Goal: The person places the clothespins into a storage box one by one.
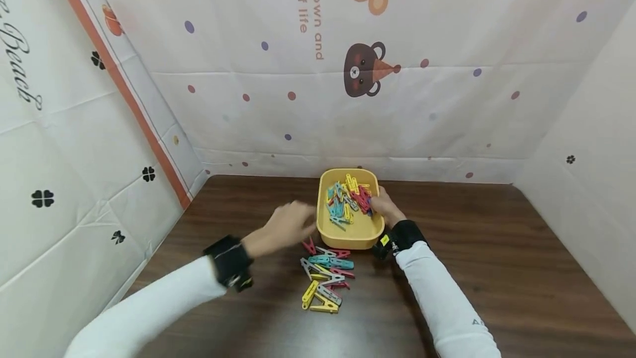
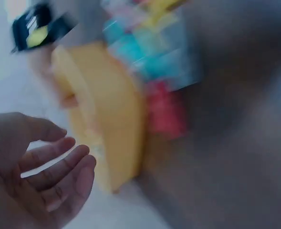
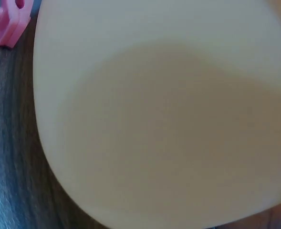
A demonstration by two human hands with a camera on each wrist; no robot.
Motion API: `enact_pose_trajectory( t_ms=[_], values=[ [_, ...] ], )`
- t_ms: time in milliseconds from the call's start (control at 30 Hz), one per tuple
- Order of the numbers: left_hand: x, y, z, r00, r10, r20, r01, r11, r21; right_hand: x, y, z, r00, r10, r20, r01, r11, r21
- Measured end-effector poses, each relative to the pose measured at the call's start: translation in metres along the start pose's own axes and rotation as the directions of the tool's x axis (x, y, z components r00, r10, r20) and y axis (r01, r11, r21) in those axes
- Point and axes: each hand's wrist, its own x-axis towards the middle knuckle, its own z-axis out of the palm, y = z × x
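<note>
A yellow plastic basket [image 1: 360, 231] stands on the table, holding several clothespins [image 1: 337, 203] in yellow, teal, red and grey. My right hand [image 1: 389, 209] grips its right rim. Just left of the basket is my left hand [image 1: 288, 224], its fingers loosely bent; in the left wrist view that hand [image 2: 49, 167] has nothing between thumb and fingers. A loose pile of clothespins [image 1: 332, 262] lies in front of the basket. Up close, the basket's wall [image 3: 164, 143] fills most of the right wrist view, beside a pink clothespin [image 3: 11, 21].
The dark wood-grain table [image 1: 472, 269] extends to both sides. Behind it hangs a white printed cloth [image 1: 238, 120], with similar white cloth at the left and right. The left wrist view is blurred.
</note>
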Motion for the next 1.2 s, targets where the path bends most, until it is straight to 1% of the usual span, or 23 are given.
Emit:
enact_pose_trajectory(
  t_ms=[67, 133, 200, 300, 400, 467, 633, 700, 767, 867, 1000, 1100, 1200],
  values=[
    [-0.032, -0.008, 0.009, 0.997, 0.038, 0.064, -0.036, 0.999, -0.032, 0.001, 0.001, 0.001, 1.0, -0.002, -0.005, 0.002, 1.0, 0.025],
    [-0.056, -0.016, 0.019, 0.989, 0.08, 0.121, -0.073, 0.995, -0.065, 0.001, 0.003, 0.001, 1.0, -0.001, -0.017, 0.002, 0.999, 0.043],
    [-0.072, -0.022, 0.028, 0.981, 0.111, 0.158, -0.097, 0.991, -0.093, 0.0, 0.009, 0.002, 1.0, 0.003, -0.023, -0.002, 0.997, 0.073],
    [-0.083, -0.026, 0.035, 0.978, 0.124, 0.166, -0.107, 0.988, -0.109, -0.002, 0.016, 0.0, 1.0, -0.004, -0.023, 0.007, 0.994, 0.105],
    [-0.085, -0.026, 0.039, 0.981, 0.097, 0.167, -0.078, 0.99, -0.113, -0.005, 0.026, -0.002, 0.999, -0.049, -0.011, 0.05, 0.99, 0.132],
    [-0.083, -0.026, 0.041, 0.984, 0.088, 0.153, -0.071, 0.991, -0.112, -0.006, 0.031, -0.003, 0.997, -0.082, -0.009, 0.082, 0.985, 0.153],
    [-0.073, -0.027, 0.048, 0.99, 0.107, 0.087, -0.096, 0.988, -0.121, -0.01, 0.034, -0.005, 0.992, -0.123, 0.01, 0.119, 0.979, 0.165],
    [-0.067, -0.028, 0.05, 0.99, 0.111, 0.092, -0.099, 0.987, -0.124, -0.011, 0.033, -0.005, 0.99, -0.139, 0.021, 0.135, 0.98, 0.145],
    [-0.063, -0.027, 0.054, 0.987, 0.114, 0.115, -0.1, 0.987, -0.122, -0.012, 0.034, -0.005, 0.988, -0.151, 0.031, 0.146, 0.982, 0.119],
    [-0.058, -0.026, 0.058, 0.984, 0.117, 0.133, -0.104, 0.989, -0.103, -0.013, 0.034, -0.005, 0.988, -0.148, 0.046, 0.144, 0.985, 0.095],
    [-0.054, -0.025, 0.059, 0.989, 0.109, 0.1, -0.101, 0.991, -0.087, -0.013, 0.031, -0.007, 0.987, -0.135, 0.088, 0.132, 0.99, 0.04],
    [-0.051, -0.024, 0.058, 0.994, 0.077, 0.075, -0.071, 0.994, -0.085, -0.012, 0.025, -0.008, 0.987, -0.113, 0.11, 0.116, 0.993, -0.027],
    [-0.048, -0.025, 0.057, 0.997, 0.029, 0.067, -0.024, 0.997, -0.07, -0.013, 0.019, -0.008, 0.99, -0.079, 0.114, 0.09, 0.992, -0.088]
  ],
)
